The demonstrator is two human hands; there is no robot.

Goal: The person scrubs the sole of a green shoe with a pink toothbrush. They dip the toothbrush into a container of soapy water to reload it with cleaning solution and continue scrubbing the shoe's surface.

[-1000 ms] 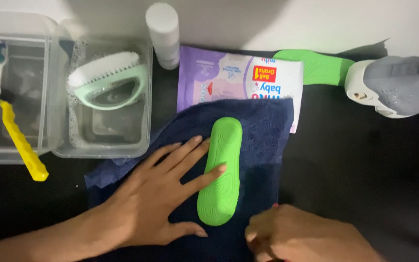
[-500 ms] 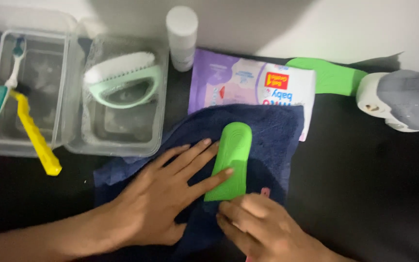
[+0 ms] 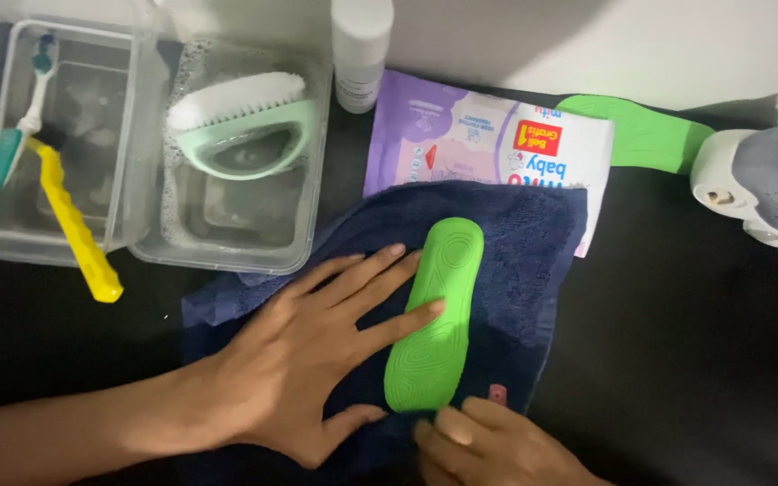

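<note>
A bright green foam shoe insole (image 3: 436,317) lay sole-pattern up on a dark navy terry towel (image 3: 533,270) spread over the black tabletop (image 3: 695,360), its toe end pointing away from the person. The left hand (image 3: 317,360) lay flat and wide open on the towel, gripping nothing, with fingertips (image 3: 432,307) touching the insole's left edge. The right hand (image 3: 488,445) sat at the insole's heel end, fingers curled at the towel's near edge; whether it pinched cloth or insole could not be told from the head view.

By the look of it, the step in hand was the drying of the insole on the towel. Folding the cloth over the insole would, it seemed, call for a firm grip on the hem while the flat hand kept the insole from sliding.

Just beyond the towel lay a purple-and-white soft pack of wipes (image 3: 488,144), its near edge under the cloth. A second green insole (image 3: 650,135) lay further back, beside a grey-and-white shoe (image 3: 767,184). To the left stood two clear plastic tubs (image 3: 137,243); a mint-green scrubbing brush (image 3: 240,126) rested in one, a teal-handled toothbrush (image 3: 2,171) and a yellow toothed plastic strip (image 3: 69,220) across the other. A white bottle (image 3: 360,45) stood behind. Nothing lay directly in the hands' way.
</note>
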